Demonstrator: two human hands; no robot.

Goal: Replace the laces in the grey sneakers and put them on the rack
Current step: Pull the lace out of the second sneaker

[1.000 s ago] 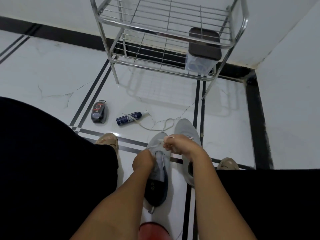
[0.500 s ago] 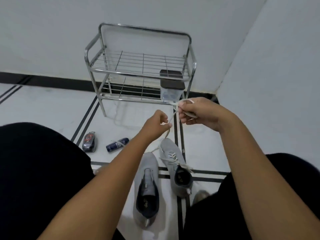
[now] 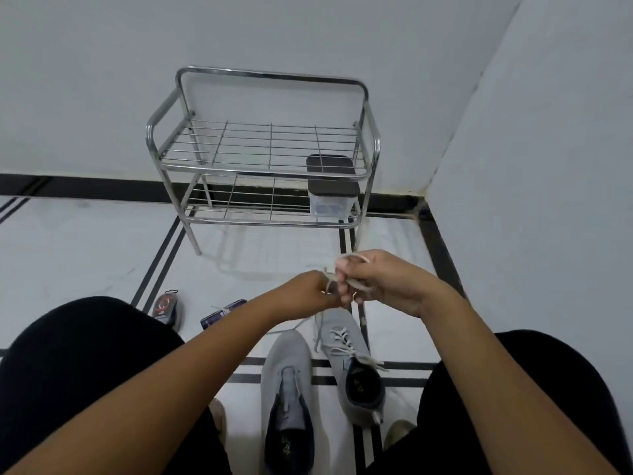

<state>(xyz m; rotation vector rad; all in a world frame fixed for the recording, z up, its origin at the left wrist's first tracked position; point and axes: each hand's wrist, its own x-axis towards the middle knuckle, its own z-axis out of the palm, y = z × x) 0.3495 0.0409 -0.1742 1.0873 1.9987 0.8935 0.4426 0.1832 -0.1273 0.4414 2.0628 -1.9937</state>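
Observation:
Two grey sneakers stand on the tiled floor between my knees. The left sneaker (image 3: 287, 382) has no lace in it. The right sneaker (image 3: 352, 365) still carries a white lace. Both my hands are raised above the shoes and meet in front of me. My right hand (image 3: 380, 282) has a white lace (image 3: 352, 258) wound in loops around its fingers. My left hand (image 3: 308, 291) pinches the same lace beside it. A loose end trails down toward the floor by the right sneaker. The metal rack (image 3: 263, 166) stands against the wall ahead.
A clear box with a dark lid (image 3: 330, 197) sits on the rack's lower shelf at the right. A small dark shoe-polish container (image 3: 167, 308) and a dark blue tube (image 3: 222, 313) lie on the floor at the left. A wall corner closes the right side.
My hands rose from the left sneaker, pulling the lace free of it. Since half a second ago they have come together, with more lace wound on my right hand.

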